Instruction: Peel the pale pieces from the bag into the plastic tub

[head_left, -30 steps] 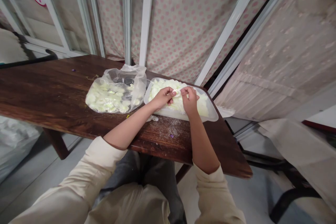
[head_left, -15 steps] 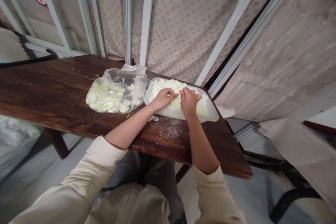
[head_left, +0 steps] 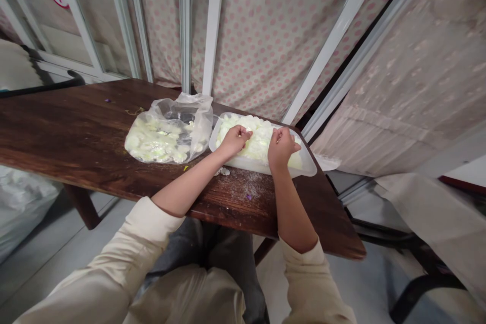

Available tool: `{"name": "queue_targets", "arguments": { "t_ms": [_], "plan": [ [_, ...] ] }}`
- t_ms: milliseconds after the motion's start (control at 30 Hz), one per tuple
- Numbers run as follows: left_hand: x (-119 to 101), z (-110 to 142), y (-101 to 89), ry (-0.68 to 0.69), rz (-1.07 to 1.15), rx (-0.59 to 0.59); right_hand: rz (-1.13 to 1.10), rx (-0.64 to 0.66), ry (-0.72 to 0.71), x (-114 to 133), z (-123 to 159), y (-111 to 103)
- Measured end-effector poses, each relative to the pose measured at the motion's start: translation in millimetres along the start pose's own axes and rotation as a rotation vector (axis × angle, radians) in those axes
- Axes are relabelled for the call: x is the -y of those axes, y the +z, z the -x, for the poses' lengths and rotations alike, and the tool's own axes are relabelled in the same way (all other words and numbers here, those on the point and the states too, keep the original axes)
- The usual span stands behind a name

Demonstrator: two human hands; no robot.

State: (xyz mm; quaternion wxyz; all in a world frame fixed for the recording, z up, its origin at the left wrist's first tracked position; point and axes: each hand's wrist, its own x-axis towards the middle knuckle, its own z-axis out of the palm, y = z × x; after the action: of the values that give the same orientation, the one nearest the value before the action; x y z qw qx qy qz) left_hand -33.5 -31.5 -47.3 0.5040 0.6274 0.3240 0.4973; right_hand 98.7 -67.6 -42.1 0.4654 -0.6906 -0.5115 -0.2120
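The left hand (head_left: 236,140) is hanging over the middle of the tub (head_left: 248,164). Its fingers are bending in, and its thumb and first finger are sitting close together, like a pinch. The tips are looking too small, so I cannot tell if they are holding a bit.

The right hand (head_left: 281,148) is hanging over the right part of the tub. Its fingers are curling in near the thumb, and 1 finger is sticking out to the right. I cannot tell if its tips are meeting or holding anything. The 2 hands are staying apart, with a gap between them.

Pale bits (head_left: 259,148) are filling the tub, lying under and between the hands. The tub is resting on the brown table (head_left: 76,126), near its right end. A clear bag (head_left: 201,117) is lying just left of the tub, and more pale lumps (head_left: 155,142) are sitting inside it. White crumbs (head_left: 243,185) are lying in front of the tub, and a purple speck (head_left: 249,197) is lying among them.
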Motion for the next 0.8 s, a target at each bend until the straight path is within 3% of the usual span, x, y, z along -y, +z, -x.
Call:
{"name": "queue_targets", "arguments": {
  "t_ms": [300, 567, 800],
  "plan": [
    [-3.9, 2.7, -2.9, 0.143, -0.013, 0.227, -0.142, 0.161, -0.33, 5.3, 2.3, -4.4],
    [-8.0, 6.9, -3.8, 0.153, -0.073, 0.342, -0.199, 0.167, -0.382, 4.4, 0.4, -7.1],
    [-5.0, 4.2, -2.5, 0.125, -0.081, 0.287, 0.039, 0.109, -0.327, 6.6, 3.9, -2.5]
  ]
}}
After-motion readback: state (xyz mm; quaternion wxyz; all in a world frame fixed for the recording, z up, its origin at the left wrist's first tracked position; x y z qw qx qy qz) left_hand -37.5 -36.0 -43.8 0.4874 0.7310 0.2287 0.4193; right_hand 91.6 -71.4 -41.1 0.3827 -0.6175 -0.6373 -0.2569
